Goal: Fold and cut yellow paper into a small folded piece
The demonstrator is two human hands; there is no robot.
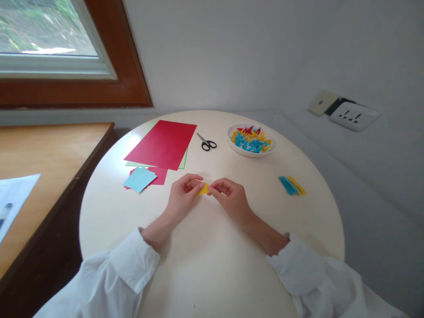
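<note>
A small folded piece of yellow paper (pixel 204 190) is held between my two hands, just above the middle of the round table. My left hand (pixel 185 191) pinches its left side between thumb and fingers. On the other side, my right hand (pixel 229 194) grips the paper's right edge with thumb and forefinger. The fingertips cover part of the paper, so its exact folds are hard to make out. Beyond my hands lie black-handled scissors (pixel 207 143), their blades pointing to the far left. Light blue paper squares (pixel 139 179) sit left of my left hand, on top of red ones (pixel 160 175).
Large red sheets (pixel 162 143) lie over green-edged paper at the far left of the white table (pixel 212 274). A white bowl (pixel 251 154) holds many folded blue, yellow and red paper pieces. Narrow folded blue (pixel 288 185) and yellow strips (pixel 297 185) rest at the right. A wooden desk (pixel 66 141) stands left.
</note>
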